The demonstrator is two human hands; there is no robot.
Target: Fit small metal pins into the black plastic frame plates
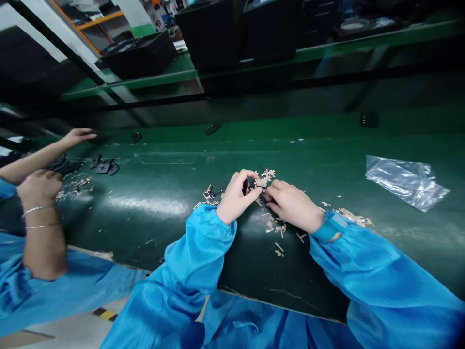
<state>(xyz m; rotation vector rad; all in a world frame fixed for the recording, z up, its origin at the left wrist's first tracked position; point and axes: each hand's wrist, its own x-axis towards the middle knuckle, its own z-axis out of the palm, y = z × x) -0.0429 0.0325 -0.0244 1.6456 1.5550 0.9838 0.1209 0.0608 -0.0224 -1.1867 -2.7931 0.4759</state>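
My left hand (pixel 238 195) curls over the green workbench (pixel 232 271), and a small black part (pixel 245 186) shows between its thumb and fingers. Right beside it, my right hand (pixel 295 204) has its fingers bent and pressed together over dark bits; what they pinch, if anything, is hidden. A pile of small flat beige pieces (pixel 266 178), mixed with black ones, lies between and just beyond the hands. More beige strips (pixel 275 225) are scattered nearer my body. Left of my left hand, a small heap of black and beige bits (pixel 211 195) partly hides behind my sleeve.
At left, a co-worker's bare arms (pixel 43 194) reach over black parts (pixel 105 166) and beige scraps. A clear plastic bag (pixel 405 182) lies at right. Flat beige pieces (pixel 354 217) lie by my right sleeve. Black bins (pixel 214 36) stand on the shelf behind.
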